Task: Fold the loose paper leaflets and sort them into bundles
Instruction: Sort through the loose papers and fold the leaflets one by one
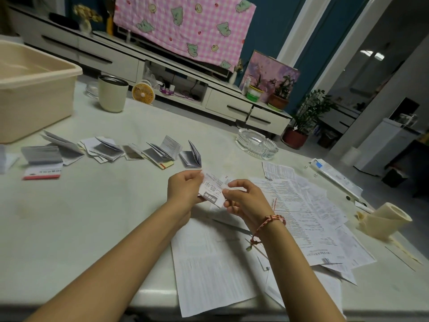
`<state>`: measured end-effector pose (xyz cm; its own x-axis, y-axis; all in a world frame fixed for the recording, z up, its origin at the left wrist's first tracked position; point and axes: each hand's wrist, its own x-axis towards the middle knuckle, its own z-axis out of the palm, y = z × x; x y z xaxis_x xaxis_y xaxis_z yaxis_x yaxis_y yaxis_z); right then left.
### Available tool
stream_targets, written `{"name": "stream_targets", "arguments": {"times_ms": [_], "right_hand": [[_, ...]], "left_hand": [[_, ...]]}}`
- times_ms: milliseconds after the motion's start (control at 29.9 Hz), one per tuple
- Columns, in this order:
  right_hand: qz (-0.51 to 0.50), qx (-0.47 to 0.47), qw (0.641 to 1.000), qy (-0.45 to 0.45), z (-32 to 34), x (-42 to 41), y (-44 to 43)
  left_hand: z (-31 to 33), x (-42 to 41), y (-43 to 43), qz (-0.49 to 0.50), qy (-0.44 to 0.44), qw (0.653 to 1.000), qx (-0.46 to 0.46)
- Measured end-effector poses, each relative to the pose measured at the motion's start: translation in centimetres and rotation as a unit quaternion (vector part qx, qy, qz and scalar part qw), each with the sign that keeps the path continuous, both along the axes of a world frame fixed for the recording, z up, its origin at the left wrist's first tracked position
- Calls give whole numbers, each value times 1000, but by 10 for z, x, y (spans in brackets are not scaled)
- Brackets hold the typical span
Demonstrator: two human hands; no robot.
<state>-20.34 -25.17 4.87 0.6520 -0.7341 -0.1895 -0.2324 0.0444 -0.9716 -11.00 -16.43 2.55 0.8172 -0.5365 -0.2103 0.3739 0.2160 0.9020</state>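
Fingers point(196, 177) of left hand point(185, 190) curled, pinching half-folded leaflet point(211, 191); right hand point(243, 201) pinches opposite edge, thumb and fingertips closed on paper. Leaflet held off table point(81, 217), nearer than glass ashtray point(257, 142), slightly left of it. Best bet: match corners first, then press crease with thumb; light grip, thin paper likely tears. Folded bundles point(130, 152) in row left of ashtray, open tabletop between them and hands. Loose sheets point(301, 217) nearer than ashtray, some seemingly overhanging front edge, may slip

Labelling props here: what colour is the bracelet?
The bracelet is braided red and pink cord, seen best in the head view.
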Motion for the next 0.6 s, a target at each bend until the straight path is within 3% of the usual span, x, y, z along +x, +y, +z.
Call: {"name": "stream_targets", "arguments": {"times_ms": [100,234,435,603], "right_hand": [[-41,10,999,-15,-6,17,-9],[-99,30,993,-49,-7,34,-27],[-135,1,987,-91,-15,80,-46],[-79,-140,986,-45,-31,121,-48]], "left_hand": [[-15,12,-2,46,-26,996,73],[-23,23,-2,98,-193,961,170],[-37,19,-16,44,-327,922,202],[-53,30,-17,43,-393,885,246]]}}
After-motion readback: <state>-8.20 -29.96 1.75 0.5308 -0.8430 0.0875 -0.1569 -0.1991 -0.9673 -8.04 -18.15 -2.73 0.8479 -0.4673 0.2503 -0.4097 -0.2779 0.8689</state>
